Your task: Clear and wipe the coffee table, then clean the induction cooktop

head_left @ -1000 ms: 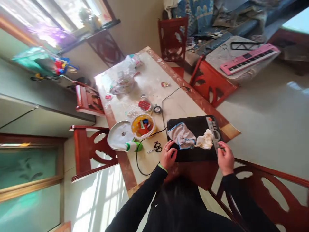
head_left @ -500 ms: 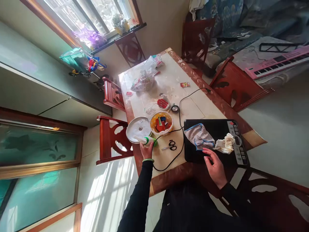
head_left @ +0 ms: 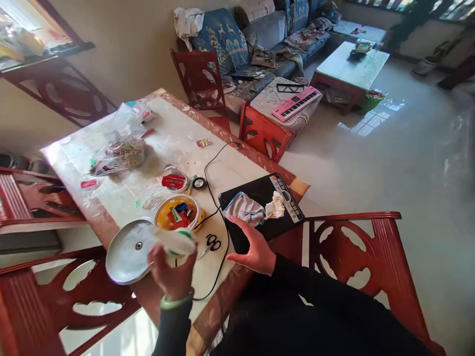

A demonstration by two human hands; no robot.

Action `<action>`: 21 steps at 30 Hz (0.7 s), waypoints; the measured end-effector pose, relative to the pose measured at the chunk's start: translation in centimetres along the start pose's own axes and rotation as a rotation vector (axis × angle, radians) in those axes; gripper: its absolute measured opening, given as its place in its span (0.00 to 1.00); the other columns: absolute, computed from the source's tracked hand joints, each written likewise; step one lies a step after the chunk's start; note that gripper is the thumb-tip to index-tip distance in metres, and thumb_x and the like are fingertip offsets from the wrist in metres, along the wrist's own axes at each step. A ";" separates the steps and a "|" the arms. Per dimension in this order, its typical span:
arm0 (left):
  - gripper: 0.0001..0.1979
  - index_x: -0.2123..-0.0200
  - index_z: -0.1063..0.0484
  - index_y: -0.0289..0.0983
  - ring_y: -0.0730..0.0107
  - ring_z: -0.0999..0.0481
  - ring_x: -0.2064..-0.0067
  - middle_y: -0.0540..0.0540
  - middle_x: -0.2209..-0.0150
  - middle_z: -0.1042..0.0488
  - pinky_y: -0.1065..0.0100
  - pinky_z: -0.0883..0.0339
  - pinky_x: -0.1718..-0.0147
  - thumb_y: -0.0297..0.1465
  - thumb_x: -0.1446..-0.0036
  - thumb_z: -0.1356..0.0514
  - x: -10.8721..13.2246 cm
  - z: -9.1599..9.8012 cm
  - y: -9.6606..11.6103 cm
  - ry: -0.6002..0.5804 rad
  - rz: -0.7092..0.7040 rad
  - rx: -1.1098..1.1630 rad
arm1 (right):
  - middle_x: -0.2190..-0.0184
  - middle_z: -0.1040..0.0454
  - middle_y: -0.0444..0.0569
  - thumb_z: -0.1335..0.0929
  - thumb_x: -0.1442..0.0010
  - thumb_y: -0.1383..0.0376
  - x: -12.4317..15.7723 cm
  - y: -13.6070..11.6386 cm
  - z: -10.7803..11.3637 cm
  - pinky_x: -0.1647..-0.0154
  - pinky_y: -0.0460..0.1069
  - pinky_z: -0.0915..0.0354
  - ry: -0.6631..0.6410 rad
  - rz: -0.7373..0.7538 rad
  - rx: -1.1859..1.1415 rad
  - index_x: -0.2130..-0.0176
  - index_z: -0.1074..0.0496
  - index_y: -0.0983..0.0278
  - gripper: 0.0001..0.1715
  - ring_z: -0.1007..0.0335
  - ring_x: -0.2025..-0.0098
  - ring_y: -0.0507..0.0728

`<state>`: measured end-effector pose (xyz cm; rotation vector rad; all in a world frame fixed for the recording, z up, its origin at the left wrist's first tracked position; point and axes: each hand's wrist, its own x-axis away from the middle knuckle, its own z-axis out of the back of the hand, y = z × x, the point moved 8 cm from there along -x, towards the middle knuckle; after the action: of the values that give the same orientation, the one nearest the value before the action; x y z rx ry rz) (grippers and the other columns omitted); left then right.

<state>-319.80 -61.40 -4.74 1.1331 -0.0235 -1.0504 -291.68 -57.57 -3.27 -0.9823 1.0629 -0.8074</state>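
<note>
My left hand [head_left: 172,273] grips a white plastic bottle with a green band [head_left: 175,241], held on its side above a round white lid [head_left: 128,252] with a small central hole. My right hand [head_left: 254,250] is spread open at the near edge of a black induction cooktop [head_left: 243,198], holding nothing. On the cooktop lie a folded grey cloth with blue trim [head_left: 244,208] and a crumpled white cloth [head_left: 275,206]. Black-handled scissors [head_left: 210,245] and a black cable [head_left: 213,207] lie between my hands. A yellow bowl of small colourful items [head_left: 178,212] stands beyond the bottle.
A cream table with a patterned border [head_left: 178,116] holds a plastic bag of packets [head_left: 118,155], a red-labelled tin [head_left: 174,181] and a tape roll [head_left: 199,184]. Red wooden chairs [head_left: 352,247] surround it. Beyond are a pink keyboard [head_left: 296,104] and a sofa [head_left: 260,44].
My left hand has lifted the bottle off the table and tilted it over the lid. My right hand has moved toward the cooktop's near edge. The view has swung toward the sofa.
</note>
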 end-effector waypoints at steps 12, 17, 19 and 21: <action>0.41 0.27 0.38 0.44 0.48 0.26 0.35 0.37 0.34 0.27 0.48 0.28 0.37 0.43 0.40 0.29 17.0 -22.5 19.9 -1.074 -0.474 0.500 | 0.55 0.16 0.54 0.27 0.36 0.52 4.4 0.5 19.9 0.46 0.58 0.22 0.481 -0.193 0.150 0.48 0.20 0.62 0.22 0.17 0.55 0.64; 0.39 0.24 0.45 0.40 0.45 0.44 0.23 0.35 0.25 0.41 0.40 0.42 0.28 0.39 0.33 0.36 17.4 -28.2 17.4 -1.063 -0.554 0.181 | 0.53 0.17 0.52 0.29 0.32 0.51 8.6 -3.6 28.9 0.43 0.60 0.24 0.809 0.000 0.358 0.51 0.20 0.59 0.18 0.19 0.52 0.63; 0.38 0.25 0.43 0.37 0.42 0.53 0.21 0.34 0.23 0.46 0.37 0.49 0.27 0.37 0.34 0.36 17.5 -30.6 16.0 -1.071 -0.630 -0.016 | 0.57 0.17 0.52 0.30 0.32 0.50 8.5 -2.7 29.9 0.46 0.59 0.24 0.758 -0.039 0.414 0.51 0.20 0.60 0.20 0.19 0.55 0.62; 0.36 0.26 0.40 0.35 0.42 0.55 0.21 0.35 0.22 0.48 0.37 0.51 0.26 0.36 0.33 0.37 17.8 -32.3 14.7 -1.114 -0.719 -0.153 | 0.60 0.16 0.52 0.29 0.34 0.51 7.8 -0.7 29.9 0.51 0.57 0.23 0.618 -0.165 0.450 0.52 0.19 0.62 0.20 0.19 0.59 0.61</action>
<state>-284.04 -49.96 -17.54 0.2732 -0.4331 -2.1816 -260.92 -57.28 0.01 -0.4400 1.2468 -1.4715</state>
